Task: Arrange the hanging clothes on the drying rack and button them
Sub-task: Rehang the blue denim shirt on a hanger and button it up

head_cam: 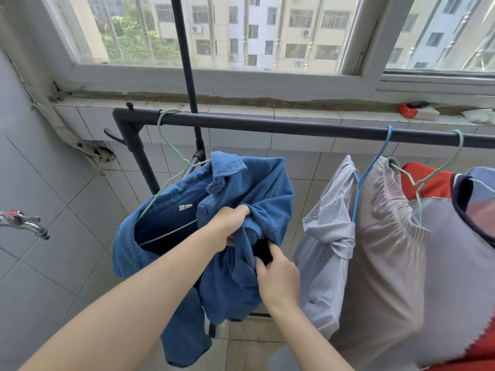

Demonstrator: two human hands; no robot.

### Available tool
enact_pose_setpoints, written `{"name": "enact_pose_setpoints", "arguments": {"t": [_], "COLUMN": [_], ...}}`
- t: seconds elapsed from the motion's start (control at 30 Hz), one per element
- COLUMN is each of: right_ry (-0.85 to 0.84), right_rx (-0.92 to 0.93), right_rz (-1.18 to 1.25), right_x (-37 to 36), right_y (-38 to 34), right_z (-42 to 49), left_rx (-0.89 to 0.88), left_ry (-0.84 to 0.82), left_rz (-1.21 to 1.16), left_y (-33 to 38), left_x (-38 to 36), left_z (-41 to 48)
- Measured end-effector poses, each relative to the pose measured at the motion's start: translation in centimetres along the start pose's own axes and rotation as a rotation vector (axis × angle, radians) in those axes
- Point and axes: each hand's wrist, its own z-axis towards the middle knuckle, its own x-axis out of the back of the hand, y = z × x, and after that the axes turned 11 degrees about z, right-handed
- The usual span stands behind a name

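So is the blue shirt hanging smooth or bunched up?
Bunched up: the left hand and right hand grip crumpled folds at the front of the blue shirt.

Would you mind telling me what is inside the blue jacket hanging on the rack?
A pale green wire hanger runs through the blue jacket, and a white label shows on the inner lining. The hanger's right end is hidden under bunched fabric.

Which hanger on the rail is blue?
The middle hanger; the left hanger, holding the blue shirt, and the right hanger are pale green.
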Motion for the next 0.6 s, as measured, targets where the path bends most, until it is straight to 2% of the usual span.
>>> {"name": "enact_pose_setpoints", "arguments": {"t": [0.07, 0.17, 0.27, 0.37, 0.6], "right_ry": [-0.008, 0.065, 0.138, 0.138, 0.161], "right_rx": [-0.022, 0.028, 0.068, 0.107, 0.186], "right_rz": [0.031, 0.094, 0.078, 0.057, 0.114], "right_x": [-0.1, -0.4, -0.5, -0.1, 2.1], "right_y": [-0.4, -1.0, -1.2, -1.2, -2.4], "right_z": [0.6, 1.3, 1.8, 2.0, 2.3], "left_rx": [0.021, 0.06, 0.086, 0.075, -0.182], "left_ry": [-0.02, -0.065, -0.117, -0.158, 0.102], "left_rz": [-0.024, -0.076, -0.148, -0.223, 0.064], "left_y": [0.1, 0.1, 0.1, 0.0, -0.4], "left_x": [0.1, 0.2, 0.6, 0.8, -0.2], "left_z": [-0.1, -0.1, -0.2, -0.1, 0.3]}}
